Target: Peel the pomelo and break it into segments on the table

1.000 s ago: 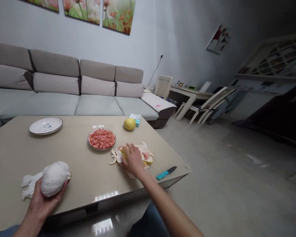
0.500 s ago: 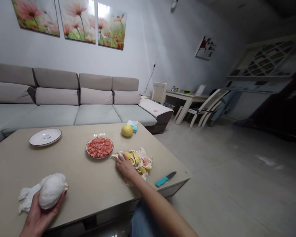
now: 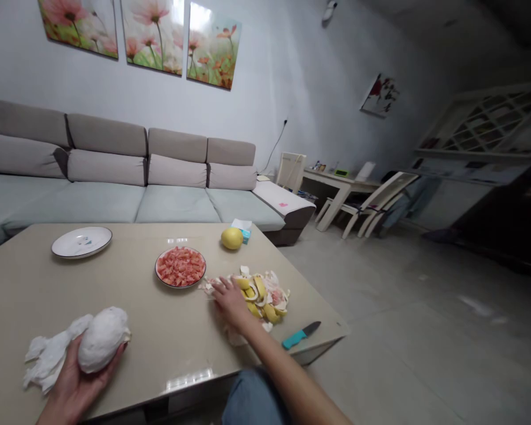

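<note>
My left hand (image 3: 85,375) is wrapped round a peeled pomelo (image 3: 103,340) covered in white pith, at the near left of the table. Crumpled white tissues (image 3: 51,361) lie beside that hand. On the right, my right hand (image 3: 230,302) rests with fingers spread at the left side of a heap of pomelo peel (image 3: 259,293), yellow rind mixed with white and pinkish scraps. A paring knife (image 3: 301,334) with a turquoise handle lies right of the heap near the table edge. Behind the heap sits a whole yellow pomelo (image 3: 232,238).
A plate of diced pink-red pieces (image 3: 180,267) stands mid-table. A white plate (image 3: 82,242) with small bits on it is at the far left. A tissue pack (image 3: 245,231) lies behind the whole pomelo. Beyond the coffee table (image 3: 159,330) is a sofa (image 3: 172,204).
The peel heap has shifted rightward and spread out a little, with my right hand still at its left side. My left hand keeps the peeled pomelo. The view has tilted slightly.
</note>
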Demonstrator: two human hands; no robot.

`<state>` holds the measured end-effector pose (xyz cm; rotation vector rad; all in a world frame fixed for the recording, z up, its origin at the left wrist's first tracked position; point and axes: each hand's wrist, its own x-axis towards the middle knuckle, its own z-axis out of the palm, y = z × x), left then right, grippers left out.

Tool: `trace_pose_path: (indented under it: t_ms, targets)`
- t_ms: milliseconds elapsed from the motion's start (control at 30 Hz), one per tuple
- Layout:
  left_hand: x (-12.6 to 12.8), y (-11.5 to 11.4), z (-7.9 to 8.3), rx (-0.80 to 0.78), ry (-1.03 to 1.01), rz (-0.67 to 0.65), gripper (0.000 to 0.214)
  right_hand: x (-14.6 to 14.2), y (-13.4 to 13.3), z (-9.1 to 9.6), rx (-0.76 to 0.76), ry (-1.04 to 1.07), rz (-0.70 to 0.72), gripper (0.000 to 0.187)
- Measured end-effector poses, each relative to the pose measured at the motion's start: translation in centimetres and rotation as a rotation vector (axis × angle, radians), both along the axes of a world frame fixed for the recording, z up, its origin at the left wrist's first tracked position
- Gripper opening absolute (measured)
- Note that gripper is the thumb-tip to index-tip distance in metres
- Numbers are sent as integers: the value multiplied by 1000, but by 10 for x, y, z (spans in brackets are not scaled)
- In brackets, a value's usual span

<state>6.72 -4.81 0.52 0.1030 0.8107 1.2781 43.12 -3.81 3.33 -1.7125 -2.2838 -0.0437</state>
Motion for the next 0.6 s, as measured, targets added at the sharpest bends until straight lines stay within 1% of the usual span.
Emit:
trace_pose_path:
  t_ms: [167,233,267,300,367,433,500,600]
  targets:
    - [30,15,16,-61,-115,-119,47,-106,12,12,22,250,64,35]
    - [37,22,18,-80,-154,-155,46,-140,14,14,43,360,61,34]
    - [39,25,17,-91,-160,-161,45,-151,14,14,56,411,44,28]
    - [39,28,15,-100,-159,-160,44,-159,14,13,66,455,26,23]
    - [36,32,9,-114,-145,-149,42,-167,11,10,41,578,57,19]
    - [31,33,2,-121,-138,-141,42,-168,8,6,-65,830,136,18]
    - [27,30,-3,-142,-149,-154,43,-166,6,4,-140,968,142,22]
    - [24,25,-8,-168,-217,-193,41,-163,4,5,-176,1029,221,33]
